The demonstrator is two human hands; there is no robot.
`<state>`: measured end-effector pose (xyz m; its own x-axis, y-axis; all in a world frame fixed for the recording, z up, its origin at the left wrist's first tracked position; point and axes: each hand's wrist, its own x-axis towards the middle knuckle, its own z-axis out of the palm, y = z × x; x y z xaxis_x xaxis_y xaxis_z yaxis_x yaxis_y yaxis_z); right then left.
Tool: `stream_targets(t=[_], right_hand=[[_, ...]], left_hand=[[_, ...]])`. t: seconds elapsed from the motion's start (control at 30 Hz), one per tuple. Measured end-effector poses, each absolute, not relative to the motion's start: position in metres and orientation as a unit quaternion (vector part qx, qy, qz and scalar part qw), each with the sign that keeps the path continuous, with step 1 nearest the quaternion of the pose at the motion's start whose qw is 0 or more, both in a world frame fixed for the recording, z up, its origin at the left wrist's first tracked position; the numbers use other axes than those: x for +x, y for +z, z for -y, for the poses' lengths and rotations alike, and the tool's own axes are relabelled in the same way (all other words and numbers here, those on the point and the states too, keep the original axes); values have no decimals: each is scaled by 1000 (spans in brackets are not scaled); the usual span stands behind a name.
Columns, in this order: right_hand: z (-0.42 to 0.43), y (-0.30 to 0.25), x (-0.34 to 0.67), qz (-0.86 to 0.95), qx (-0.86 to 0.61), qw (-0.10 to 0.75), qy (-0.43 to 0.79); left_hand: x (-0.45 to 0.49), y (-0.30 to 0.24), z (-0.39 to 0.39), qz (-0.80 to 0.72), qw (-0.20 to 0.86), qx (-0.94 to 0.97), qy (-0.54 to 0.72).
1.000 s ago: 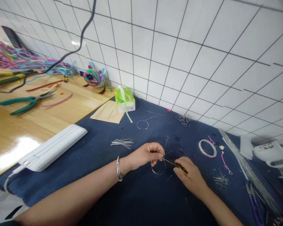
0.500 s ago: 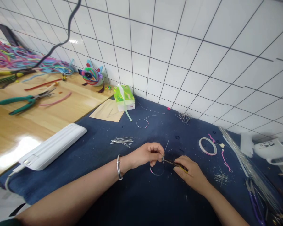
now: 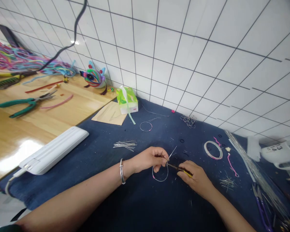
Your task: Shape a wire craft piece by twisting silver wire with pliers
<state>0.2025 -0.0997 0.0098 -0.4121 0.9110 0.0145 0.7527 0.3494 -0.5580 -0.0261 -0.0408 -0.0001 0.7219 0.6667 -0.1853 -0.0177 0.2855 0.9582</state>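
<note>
Head view: left hand (image 3: 155, 158) pinches 1 thin, round wire loop (image 3: 160, 180); right hand (image 3: 192, 176) grips slender, yellow-handled pliers (image 3: 176, 167).

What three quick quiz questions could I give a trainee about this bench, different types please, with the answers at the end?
1. Multiple choice: what does the right hand hold?
A) purple-handled scissors
B) a yellow-handled tool
C) a white ring

2. True or false: the green-handled pliers lie on the wooden tabletop.

3. Fill in the colour: the thin loop held in the left hand carries a small ____ piece.

Key: 1. B; 2. True; 3. pink.
</note>
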Motion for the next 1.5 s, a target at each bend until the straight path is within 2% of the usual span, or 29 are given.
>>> stream_targets(t=[1.5], right_hand=[[99,17,204,773,-533,144,312]], left_hand=[[-24,-4,45,-285,789,492,233]])
